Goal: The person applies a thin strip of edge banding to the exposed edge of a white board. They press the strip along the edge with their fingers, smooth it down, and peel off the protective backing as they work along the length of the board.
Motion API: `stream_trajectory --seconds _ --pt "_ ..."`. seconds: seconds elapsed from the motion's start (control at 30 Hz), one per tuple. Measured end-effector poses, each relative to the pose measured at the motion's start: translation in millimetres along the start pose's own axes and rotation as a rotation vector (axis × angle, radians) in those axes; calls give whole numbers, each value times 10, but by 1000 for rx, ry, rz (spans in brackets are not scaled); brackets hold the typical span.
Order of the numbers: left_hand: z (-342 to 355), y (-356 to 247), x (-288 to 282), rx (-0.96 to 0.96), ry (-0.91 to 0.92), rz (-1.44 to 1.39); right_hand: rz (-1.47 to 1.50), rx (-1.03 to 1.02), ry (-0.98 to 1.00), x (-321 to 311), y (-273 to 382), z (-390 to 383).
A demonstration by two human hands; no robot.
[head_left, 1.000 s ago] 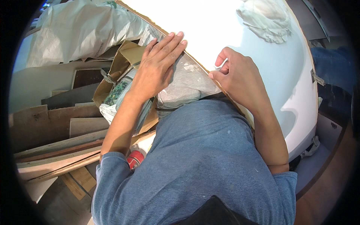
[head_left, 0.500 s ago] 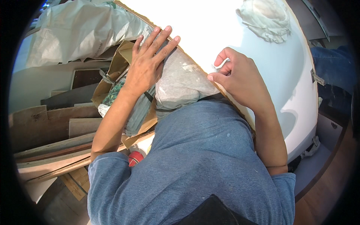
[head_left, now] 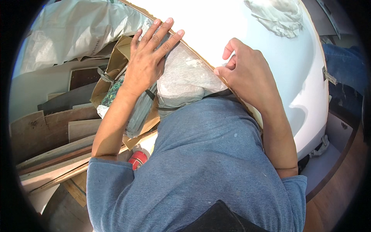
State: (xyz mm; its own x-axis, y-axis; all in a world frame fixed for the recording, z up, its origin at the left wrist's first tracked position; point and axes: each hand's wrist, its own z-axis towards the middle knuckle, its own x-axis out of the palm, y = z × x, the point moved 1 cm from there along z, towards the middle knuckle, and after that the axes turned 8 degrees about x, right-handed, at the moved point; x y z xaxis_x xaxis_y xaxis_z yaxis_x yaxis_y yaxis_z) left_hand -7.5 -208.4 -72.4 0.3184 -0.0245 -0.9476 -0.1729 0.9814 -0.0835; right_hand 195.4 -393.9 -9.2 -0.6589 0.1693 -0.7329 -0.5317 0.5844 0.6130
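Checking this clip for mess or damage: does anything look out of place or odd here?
Mostly clutter. A crumpled white cloth lies bunched on the white panel. Beside the left hand, an open cardboard box overflows with plastic bags, and wood offcuts lie in a loose, uneven heap. No spill shows.
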Motion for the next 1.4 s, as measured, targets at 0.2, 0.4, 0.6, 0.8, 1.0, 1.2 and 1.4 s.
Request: stream_trajectory --seconds 0.2,0.4,0.6,0.8,1.0,1.2,1.4 --pt "6 10 5 2 0 -10 -56 16 10 2 26 14" --pt "5 25 20 8 -7 -15 -76 38 15 1 42 18" --pt "2 24 7 9 -3 -8 -88 36 40 -13 55 25" --pt "18 -23 -28 -13 21 2 -118 6 11 19 47 38" --pt "93 -451 -93 105 191 82 -184 -46 -5 10 71 69" --pt "111 -771 -127 121 285 -69 32 -30 120 -106 -33 63" --pt "83 -732 -102 156 304 0 254 110 226 -221 -108 -41"
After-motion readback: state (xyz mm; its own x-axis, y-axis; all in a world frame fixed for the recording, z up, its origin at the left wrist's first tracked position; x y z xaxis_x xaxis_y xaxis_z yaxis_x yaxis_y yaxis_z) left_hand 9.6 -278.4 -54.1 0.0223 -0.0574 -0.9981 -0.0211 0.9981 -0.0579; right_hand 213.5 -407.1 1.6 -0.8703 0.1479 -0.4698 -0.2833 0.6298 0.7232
